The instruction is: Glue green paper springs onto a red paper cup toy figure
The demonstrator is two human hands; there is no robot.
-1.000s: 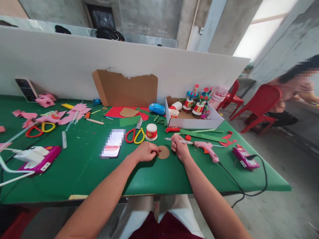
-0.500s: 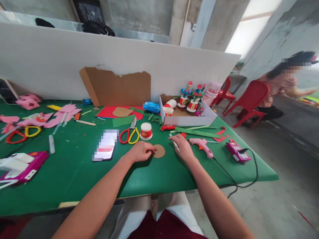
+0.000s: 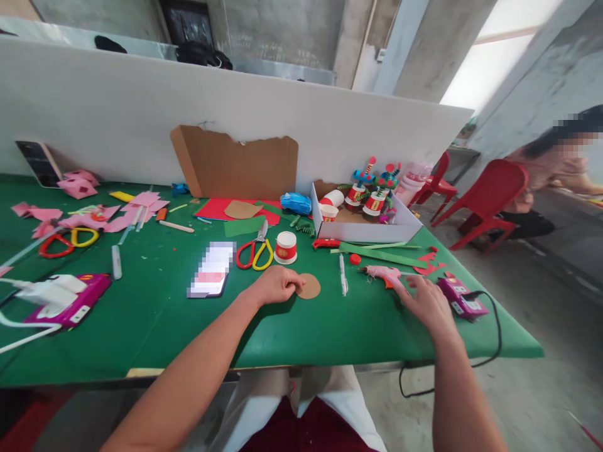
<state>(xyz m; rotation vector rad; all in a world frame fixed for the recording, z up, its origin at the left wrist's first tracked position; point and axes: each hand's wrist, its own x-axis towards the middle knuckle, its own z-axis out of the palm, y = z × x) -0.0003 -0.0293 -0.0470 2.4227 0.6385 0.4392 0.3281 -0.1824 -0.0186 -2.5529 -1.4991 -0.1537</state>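
Note:
My left hand [image 3: 277, 285] rests on the table with curled fingers, pinching the near-left edge of a round brown cardboard disc [image 3: 311, 287]. At the right, my right hand [image 3: 431, 304] has its thumb and fingers around the handle end of a pink hot glue gun [image 3: 387, 275], which still lies on the table; part of the handle is hidden. A white pen [image 3: 343, 275] lies between the disc and the glue gun. Just beyond my left hand stands an upside-down red and white paper cup [image 3: 285, 247].
Scissors [image 3: 254, 252] and a phone [image 3: 211, 270] lie left of the cup. Behind are a white box [image 3: 367, 232] of cup figures and a brown cardboard piece [image 3: 235, 163]. Purple power strips [image 3: 464, 298] sit at both sides, with a black cord at the right. Another person sits beyond a red chair [image 3: 494, 194].
My right hand has let go of the pen, now lying on the table, and moved right to the glue gun, which has shifted slightly. My left hand stays at the disc.

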